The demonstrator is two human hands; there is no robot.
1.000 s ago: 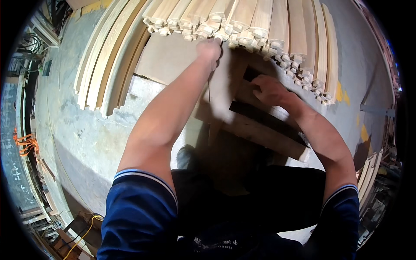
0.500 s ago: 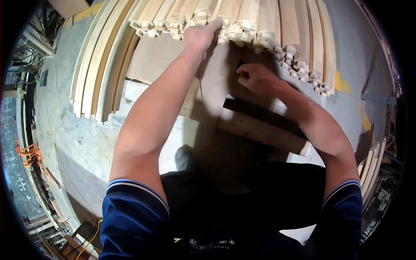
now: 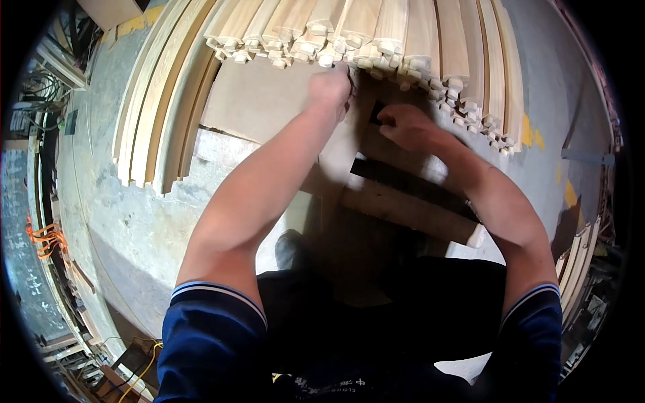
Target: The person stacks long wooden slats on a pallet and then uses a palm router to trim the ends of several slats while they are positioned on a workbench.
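Observation:
A stack of pale wooden slats (image 3: 359, 27) with small tenons on their near ends lies at the far side. My left hand (image 3: 330, 93) is just in front of these ends near the middle, its fingers curled together; whatever they may hold is hidden. To its right my right hand (image 3: 406, 126) hovers over the shaded brown board (image 3: 252, 101), fingers bent into a pinch. A small black patch (image 3: 377, 111) shows beside its fingertips; I cannot tell whether it is held or part of what lies below.
Longer grooved wooden strips (image 3: 151, 114) lie at the left of the stack. A wooden beam (image 3: 410, 213) crosses the floor before my legs. Orange straps (image 3: 46, 238) and a yellow cable (image 3: 142, 373) are at the left edge. More wooden strips (image 3: 579, 258) stand at the right.
My left hand has come away from the slat ends, toward me and slightly right, and its fingers have curled in. My right hand has shifted only slightly.

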